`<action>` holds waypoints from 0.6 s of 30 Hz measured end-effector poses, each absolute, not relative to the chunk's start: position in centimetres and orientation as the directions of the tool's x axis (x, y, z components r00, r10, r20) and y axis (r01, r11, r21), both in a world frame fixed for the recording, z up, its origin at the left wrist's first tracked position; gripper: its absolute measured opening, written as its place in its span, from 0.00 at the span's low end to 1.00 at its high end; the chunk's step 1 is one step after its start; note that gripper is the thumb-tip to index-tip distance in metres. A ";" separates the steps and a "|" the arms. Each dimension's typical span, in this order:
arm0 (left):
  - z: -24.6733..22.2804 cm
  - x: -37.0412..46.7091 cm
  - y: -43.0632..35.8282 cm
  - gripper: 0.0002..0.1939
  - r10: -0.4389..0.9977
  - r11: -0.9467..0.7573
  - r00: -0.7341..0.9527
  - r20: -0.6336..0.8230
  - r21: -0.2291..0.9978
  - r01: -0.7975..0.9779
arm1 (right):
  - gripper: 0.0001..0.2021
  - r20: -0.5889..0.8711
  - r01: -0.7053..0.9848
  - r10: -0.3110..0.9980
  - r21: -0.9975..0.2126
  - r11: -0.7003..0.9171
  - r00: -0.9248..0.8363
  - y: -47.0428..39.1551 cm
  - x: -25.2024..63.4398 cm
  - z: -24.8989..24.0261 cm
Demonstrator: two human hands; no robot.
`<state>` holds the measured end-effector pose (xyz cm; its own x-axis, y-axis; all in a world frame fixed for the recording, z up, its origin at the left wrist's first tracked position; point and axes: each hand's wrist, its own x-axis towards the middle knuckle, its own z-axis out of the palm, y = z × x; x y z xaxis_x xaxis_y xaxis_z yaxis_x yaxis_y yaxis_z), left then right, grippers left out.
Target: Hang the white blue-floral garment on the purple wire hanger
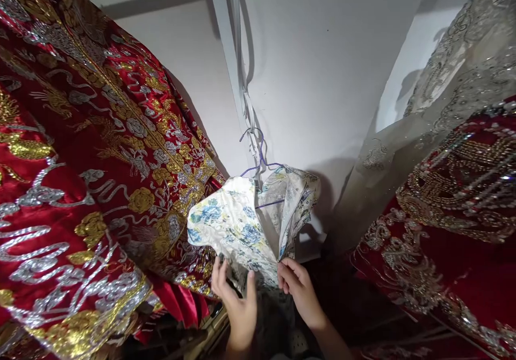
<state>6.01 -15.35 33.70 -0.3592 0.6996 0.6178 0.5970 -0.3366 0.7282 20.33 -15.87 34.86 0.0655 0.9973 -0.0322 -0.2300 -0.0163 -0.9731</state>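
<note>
A white floral dress (242, 231) with blue blooms and short sleeves hangs on a thin purple wire hanger (261, 158). Its front falls open in a deep V, so the inside of the back and the hanger's lower bar show. At the bottom of that V, my right hand (296, 285) pinches the edge of the fabric; whether a zip pull is between the fingertips I cannot make out. My left hand (238, 301) is beside the dress's lower left side, thumb and fingers spread apart, holding nothing. Below both hands, the skirt disappears into shadow.
Close on the left hangs a large red garment (121, 129) with gold and silver embroidery. On the right are a red beaded garment (443, 231) and a sheer, pale sequinned one (463, 75). White straps (229, 37) run down the pale wall (322, 70) to the hanger.
</note>
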 end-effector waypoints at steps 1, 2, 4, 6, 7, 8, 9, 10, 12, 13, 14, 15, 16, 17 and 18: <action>33.5 6.6 -15.6 0.30 0.732 -0.361 -0.257 0.631 0.679 0.640 | 0.23 -0.027 -0.227 0.997 -0.974 -0.010 0.071 -15.9 20.4 35.0; 33.3 7.2 -15.8 0.28 0.768 -0.387 -0.160 0.620 0.649 0.655 | 0.22 -0.021 -0.225 0.997 -0.974 -0.005 0.070 -16.0 20.5 35.1; 32.7 8.5 -15.7 0.19 0.821 -0.441 -0.005 0.572 0.638 0.632 | 0.22 -0.012 -0.215 0.999 -0.977 -0.002 0.047 -16.1 20.7 35.3; 32.2 9.5 -15.2 0.10 0.846 -0.463 0.054 0.531 0.680 0.569 | 0.22 0.003 -0.198 1.000 -0.980 0.006 0.016 -16.1 21.0 35.5; 32.2 9.9 -15.0 0.08 0.858 -0.455 0.052 0.511 0.709 0.539 | 0.22 0.016 -0.186 1.000 -0.982 0.017 0.007 -16.0 21.3 35.6; 32.2 10.2 -14.8 0.08 0.870 -0.442 0.047 0.491 0.732 0.518 | 0.22 0.027 -0.177 1.000 -0.984 0.026 0.000 -15.9 21.5 35.7; 32.3 10.5 -14.7 0.08 0.880 -0.429 0.048 0.473 0.747 0.507 | 0.22 0.032 -0.179 0.999 -0.983 0.031 -0.003 -15.7 21.8 35.8; 32.5 10.7 -14.6 0.08 0.887 -0.422 0.059 0.458 0.753 0.505 | 0.22 0.027 -0.193 1.000 -0.981 0.026 -0.001 -15.4 22.1 36.0; 33.0 11.0 -14.7 0.09 0.895 -0.416 0.093 0.435 0.745 0.521 | 0.22 -0.009 -0.263 1.000 -0.965 -0.004 0.015 -14.4 22.8 37.0; 33.2 11.1 -14.7 0.10 0.898 -0.415 0.110 0.426 0.737 0.533 | 0.21 -0.026 -0.313 0.999 -0.950 -0.013 0.036 -13.8 23.1 37.8; 33.4 11.2 -14.8 0.10 0.900 -0.413 0.124 0.418 0.729 0.546 | 0.20 -0.034 -0.364 0.997 -0.932 -0.008 0.066 -12.9 23.4 38.8; 33.6 11.3 -14.9 0.10 0.902 -0.411 0.135 0.410 0.720 0.559 | 0.18 -0.029 -0.409 0.994 -0.912 0.017 0.104 -12.0 23.6 40.1; 33.7 11.3 -14.9 0.09 0.902 -0.411 0.144 0.406 0.710 0.572 | 0.16 -0.007 -0.445 0.990 -0.894 0.057 0.141 -10.9 23.9 41.6; 33.8 11.2 -14.9 0.09 0.902 -0.411 0.151 0.404 0.699 0.585 | 0.15 0.025 -0.469 0.988 -0.878 0.095 0.153 -9.8 24.1 43.3; 33.9 11.1 -14.9 0.09 0.902 -0.412 0.161 0.401 0.687 0.598 | 0.13 0.059 -0.486 0.988 -0.866 0.121 0.140 -8.7 24.3 44.9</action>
